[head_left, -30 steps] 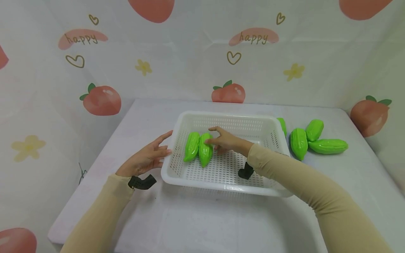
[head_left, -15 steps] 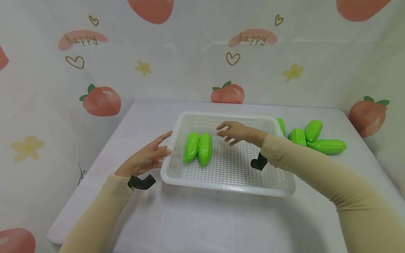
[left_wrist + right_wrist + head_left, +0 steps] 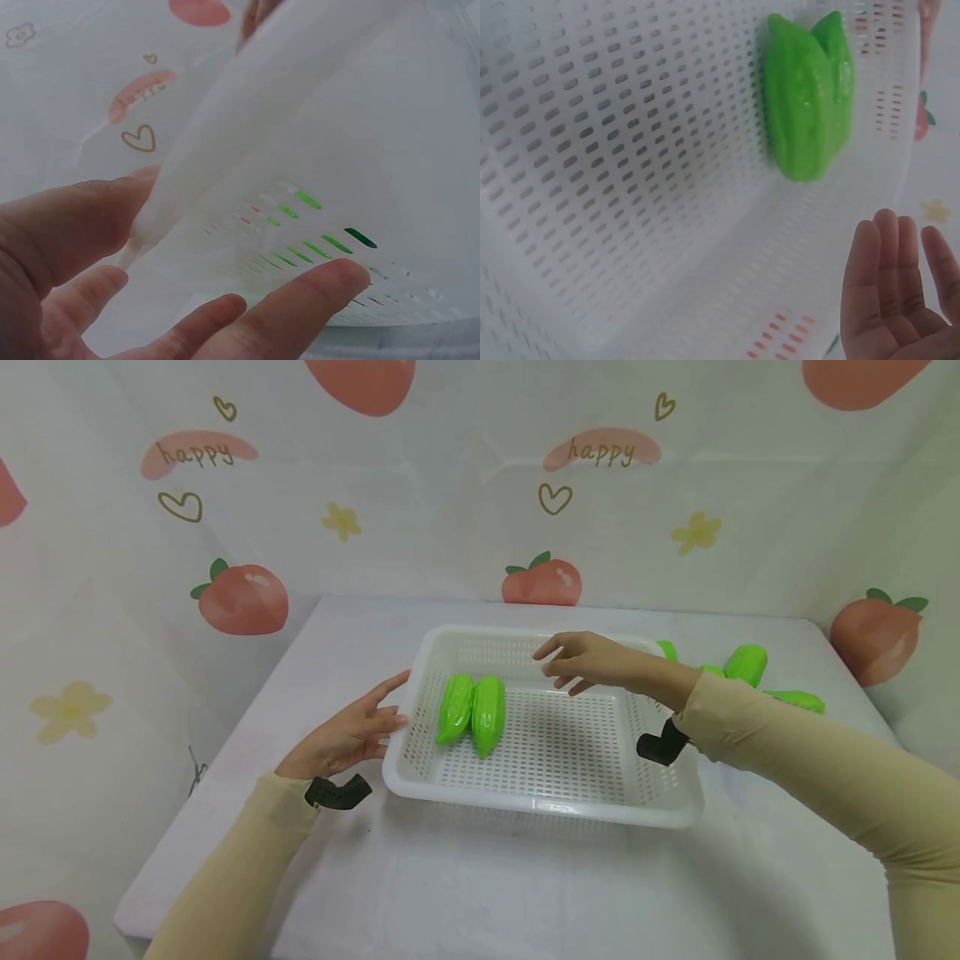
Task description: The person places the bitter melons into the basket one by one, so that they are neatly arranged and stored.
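Note:
A white slotted plastic basket (image 3: 536, 807) stands on the table. Inside it, at the left, two glossy green ribbed fruits (image 3: 455, 712) lie side by side with pointed ends toward me. My left hand (image 3: 343, 737) rests with extended fingers against the basket's left side. In the left wrist view its fingers (image 3: 300, 304) touch the outer wall, and green shows through the slots. Over the back right of the basket hovers my right hand (image 3: 596, 662), holding nothing. The right wrist view shows this hand (image 3: 900, 300) with fingers extended, apart from the fruits (image 3: 799, 105).
On the table right of the basket lie several more green fruits (image 3: 746, 665), partly hidden behind my right forearm and sleeve (image 3: 795, 743). A white cloth (image 3: 420, 510) printed with peaches, flowers and hearts hangs behind the table.
My right hand has let go of the right-hand fruit in the basket, lifted and moved right and back. The left hand and the basket have stayed in place.

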A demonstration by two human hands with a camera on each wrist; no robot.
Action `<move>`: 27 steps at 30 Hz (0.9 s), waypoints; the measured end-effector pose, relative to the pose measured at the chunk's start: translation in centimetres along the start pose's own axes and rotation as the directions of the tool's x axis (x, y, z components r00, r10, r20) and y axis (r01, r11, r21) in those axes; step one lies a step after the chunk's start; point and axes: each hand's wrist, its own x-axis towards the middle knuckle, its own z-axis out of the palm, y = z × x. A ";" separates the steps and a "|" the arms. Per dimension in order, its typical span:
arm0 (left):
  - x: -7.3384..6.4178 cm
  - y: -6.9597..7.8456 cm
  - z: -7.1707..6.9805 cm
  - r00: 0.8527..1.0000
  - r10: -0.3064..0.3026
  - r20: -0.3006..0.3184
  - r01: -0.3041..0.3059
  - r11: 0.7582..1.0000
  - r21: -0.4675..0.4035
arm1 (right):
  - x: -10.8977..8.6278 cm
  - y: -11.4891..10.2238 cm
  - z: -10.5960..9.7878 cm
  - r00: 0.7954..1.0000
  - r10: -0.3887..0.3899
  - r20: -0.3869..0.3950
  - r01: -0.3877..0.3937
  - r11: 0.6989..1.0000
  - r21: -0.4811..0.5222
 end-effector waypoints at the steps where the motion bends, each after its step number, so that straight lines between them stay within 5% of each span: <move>1: 0.0 0.0 0.0 1.000 -0.002 -0.001 0.002 1.000 -0.004 | -0.4 -0.1 -0.2 1.000 -0.008 -0.007 0.008 1.000 -0.003; 13: -0.1 0.0 -0.1 1.000 -0.001 0.025 0.002 1.000 -0.028 | -4.5 -0.9 -2.2 0.993 -0.052 -0.105 0.050 0.998 -0.028; 27: -0.1 0.1 -0.1 1.000 0.005 0.031 -0.004 1.000 -0.024 | -8.7 2.0 -5.9 0.958 -0.111 -0.263 0.128 0.991 0.046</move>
